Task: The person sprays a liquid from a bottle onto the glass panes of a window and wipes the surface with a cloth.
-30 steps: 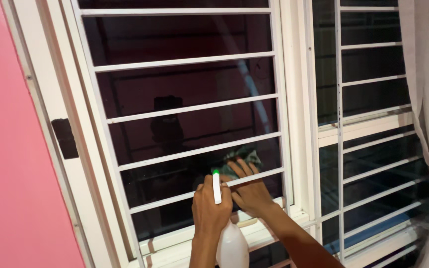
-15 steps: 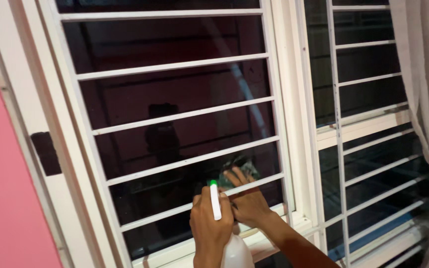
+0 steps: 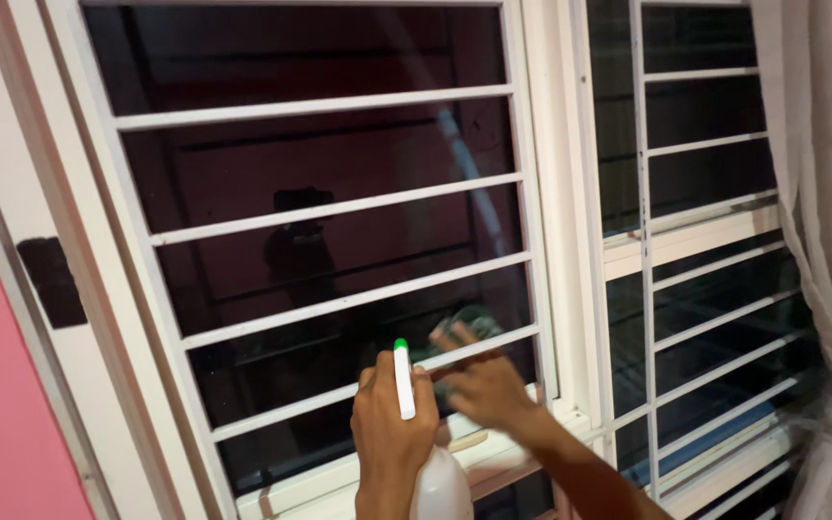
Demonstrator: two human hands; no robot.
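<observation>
Low in the centre of the frame, my left hand (image 3: 389, 424) grips the white spray bottle (image 3: 438, 486) while my right hand (image 3: 483, 385) presses a green cloth (image 3: 464, 325) flat on the glass between white bars (image 3: 339, 207), where knuckles could snag.

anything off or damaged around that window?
One oddity: a dark rectangular patch on the white window frame, left side, like missing paint or old tape. Otherwise the left hand grips a white spray bottle while the right hand presses a green cloth to the glass.
</observation>
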